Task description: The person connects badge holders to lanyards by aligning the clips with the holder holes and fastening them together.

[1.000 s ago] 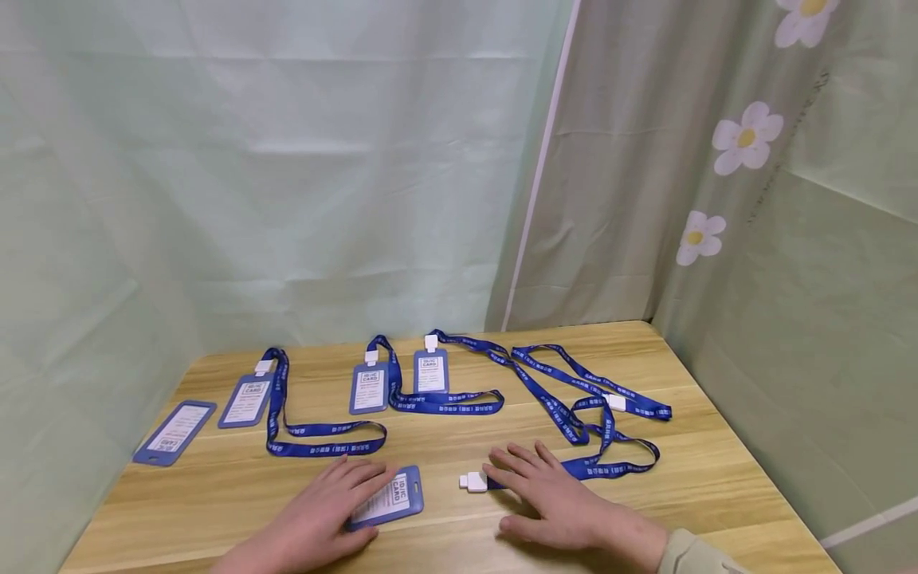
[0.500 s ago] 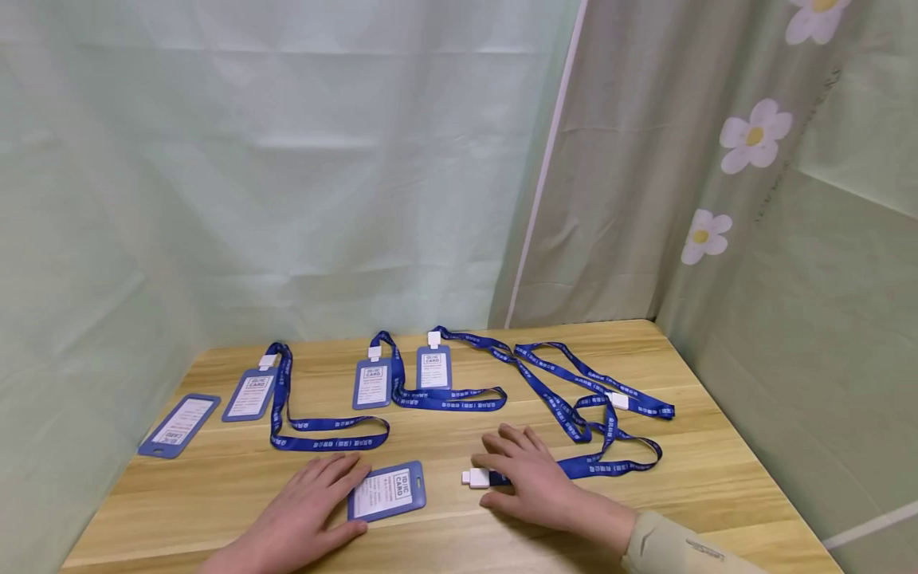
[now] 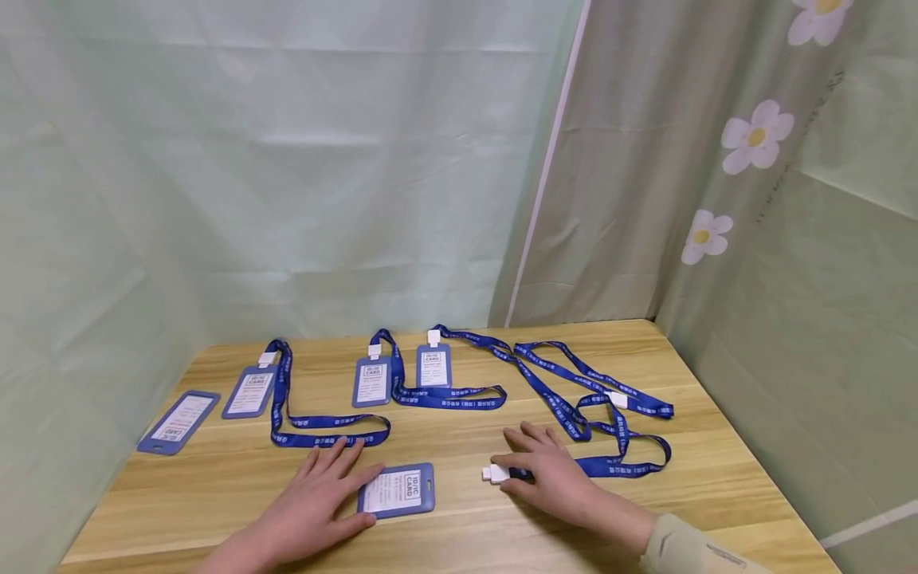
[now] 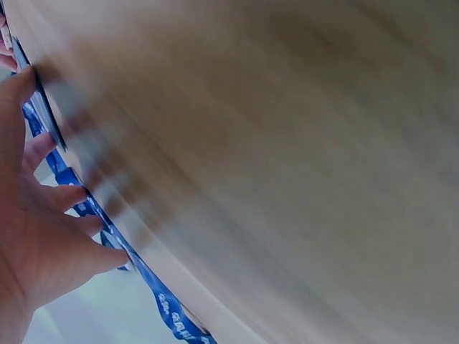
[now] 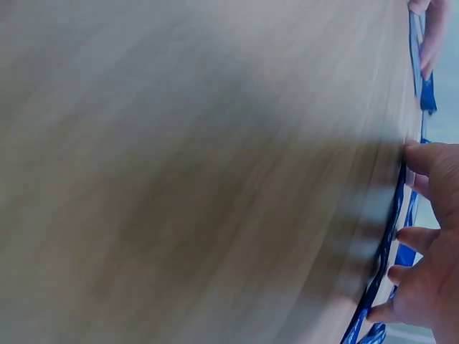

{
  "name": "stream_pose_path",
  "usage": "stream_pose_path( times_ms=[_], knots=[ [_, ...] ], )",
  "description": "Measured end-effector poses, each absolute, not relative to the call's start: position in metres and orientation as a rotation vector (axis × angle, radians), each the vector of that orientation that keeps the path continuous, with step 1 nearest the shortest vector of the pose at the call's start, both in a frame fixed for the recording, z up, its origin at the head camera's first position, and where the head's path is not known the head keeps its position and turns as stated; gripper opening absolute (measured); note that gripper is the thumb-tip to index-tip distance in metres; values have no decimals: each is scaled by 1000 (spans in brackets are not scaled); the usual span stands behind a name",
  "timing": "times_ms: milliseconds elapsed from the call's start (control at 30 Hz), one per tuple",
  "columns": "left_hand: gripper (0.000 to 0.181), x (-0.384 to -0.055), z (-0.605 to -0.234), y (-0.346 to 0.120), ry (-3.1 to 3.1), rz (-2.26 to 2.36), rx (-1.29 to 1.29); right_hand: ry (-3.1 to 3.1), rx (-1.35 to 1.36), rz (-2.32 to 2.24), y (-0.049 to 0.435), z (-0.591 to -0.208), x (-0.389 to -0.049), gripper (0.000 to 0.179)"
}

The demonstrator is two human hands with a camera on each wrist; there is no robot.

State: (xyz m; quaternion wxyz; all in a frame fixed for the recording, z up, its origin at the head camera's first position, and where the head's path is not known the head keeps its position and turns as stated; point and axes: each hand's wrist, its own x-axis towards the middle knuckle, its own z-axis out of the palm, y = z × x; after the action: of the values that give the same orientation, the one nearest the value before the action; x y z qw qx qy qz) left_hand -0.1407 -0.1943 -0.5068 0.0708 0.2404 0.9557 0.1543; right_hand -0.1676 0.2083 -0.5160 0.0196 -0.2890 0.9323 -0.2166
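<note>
My left hand (image 3: 311, 504) holds a blue ID card holder (image 3: 402, 490) by its edges, thumb and index finger at its left end. The holder lies flat, its slotted end pointing right. My right hand (image 3: 555, 478) pinches the white clip (image 3: 496, 474) of a blue lanyard (image 3: 617, 466) between thumb and index finger. This clip's tip faces the holder, with a gap of bare table between them. In the left wrist view my left fingertips (image 4: 79, 193) reach down to the table by the strap. The right wrist view shows the dark strap under my right fingers (image 5: 416, 240).
Behind the hands lie card holders (image 3: 249, 391) (image 3: 372, 381) (image 3: 433, 367) with lanyards clipped on. A loose card holder (image 3: 179, 422) rests at the far left. Another lanyard (image 3: 574, 371) with a white clip (image 3: 617, 400) lies at the right. Curtains (image 3: 358, 159) stand around the wooden table (image 3: 445, 550).
The card holder has slid slightly to the right with my left hand. My right hand has closed thumb and finger on the clip and shifted it a little to the right.
</note>
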Motion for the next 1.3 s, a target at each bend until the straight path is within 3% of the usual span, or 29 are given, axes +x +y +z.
stream_pose_path(
  times_ms=[633,1300],
  knots=[
    [73,-136,-504,-183,2800,493,697,2938,-876,-754,231,-520,-158,43],
    [69,-176,-504,-176,2915,453,673,3021,-799,-730,235,-519,-191,36]
  ],
)
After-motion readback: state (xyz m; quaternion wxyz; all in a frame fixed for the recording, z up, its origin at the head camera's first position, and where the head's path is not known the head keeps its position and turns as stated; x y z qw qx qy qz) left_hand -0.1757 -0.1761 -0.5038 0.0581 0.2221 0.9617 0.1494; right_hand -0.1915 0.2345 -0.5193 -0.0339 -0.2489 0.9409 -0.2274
